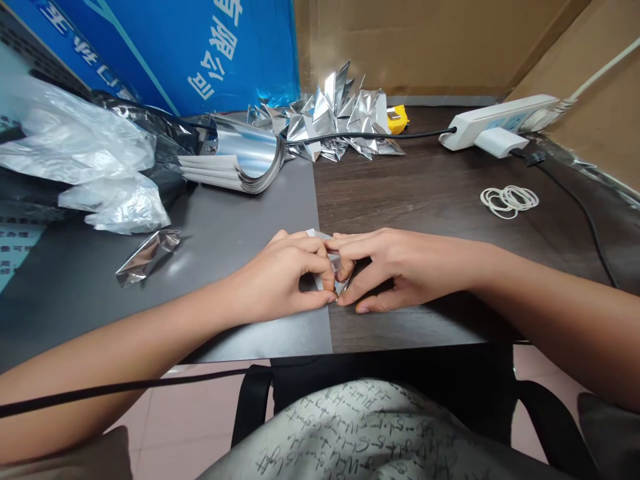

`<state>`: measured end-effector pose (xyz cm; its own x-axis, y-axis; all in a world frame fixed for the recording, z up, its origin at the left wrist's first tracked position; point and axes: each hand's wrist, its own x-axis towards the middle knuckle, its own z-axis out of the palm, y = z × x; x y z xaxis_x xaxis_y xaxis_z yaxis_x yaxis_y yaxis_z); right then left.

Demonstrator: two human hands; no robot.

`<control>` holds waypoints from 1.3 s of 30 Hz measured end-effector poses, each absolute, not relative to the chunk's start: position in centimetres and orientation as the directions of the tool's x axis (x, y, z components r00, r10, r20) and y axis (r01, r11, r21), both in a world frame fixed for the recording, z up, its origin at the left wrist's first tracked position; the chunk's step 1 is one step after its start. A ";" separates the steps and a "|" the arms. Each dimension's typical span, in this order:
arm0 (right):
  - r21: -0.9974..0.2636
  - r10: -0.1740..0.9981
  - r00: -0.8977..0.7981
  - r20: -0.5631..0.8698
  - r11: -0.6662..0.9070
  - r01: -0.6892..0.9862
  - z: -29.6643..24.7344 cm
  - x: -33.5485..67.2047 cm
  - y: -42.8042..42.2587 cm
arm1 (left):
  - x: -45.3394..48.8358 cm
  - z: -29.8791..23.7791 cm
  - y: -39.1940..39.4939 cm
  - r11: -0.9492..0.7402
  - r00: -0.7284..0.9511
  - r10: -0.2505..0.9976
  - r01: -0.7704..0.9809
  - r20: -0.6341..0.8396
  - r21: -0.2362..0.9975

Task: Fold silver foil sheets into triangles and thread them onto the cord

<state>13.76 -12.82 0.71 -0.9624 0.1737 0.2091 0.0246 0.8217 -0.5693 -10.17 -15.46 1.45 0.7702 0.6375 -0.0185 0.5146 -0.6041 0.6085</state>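
My left hand (pixel 283 277) and my right hand (pixel 395 267) meet fingertip to fingertip at the desk's near edge. Both pinch a small piece of silver foil paper (pixel 338 279), mostly hidden under the fingers, with one corner poking out above the knuckles. The hands rest where a grey mat (pixel 215 240) meets the dark wooden desk (pixel 430 193). A loose folded silver piece (pixel 148 255) lies on the mat to the left of my left hand.
A pile of folded silver shapes (pixel 340 117) and a curled stack of silver sheets (pixel 240 157) sit at the back. Plastic bags (pixel 85 153) crowd the left. White rubber bands (pixel 509 200), a power strip (pixel 500 123) and cables lie right.
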 end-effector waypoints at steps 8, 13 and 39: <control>-0.521 0.142 -0.970 0.197 0.853 0.019 0.7 13.5 -13.0 | -10.1 2.1 -15.9 -0.550 0.722 0.687 0.596 -0.089 0.585; -0.525 0.158 -0.964 0.214 0.851 0.022 0.6 13.7 -13.0 | -10.3 1.8 -15.8 -0.549 0.703 0.704 0.627 -0.098 0.553; -0.339 0.251 -0.939 0.235 0.927 0.163 0.6 15.7 -10.2 | -13.0 1.8 -11.2 -0.870 0.879 0.458 0.413 0.132 0.268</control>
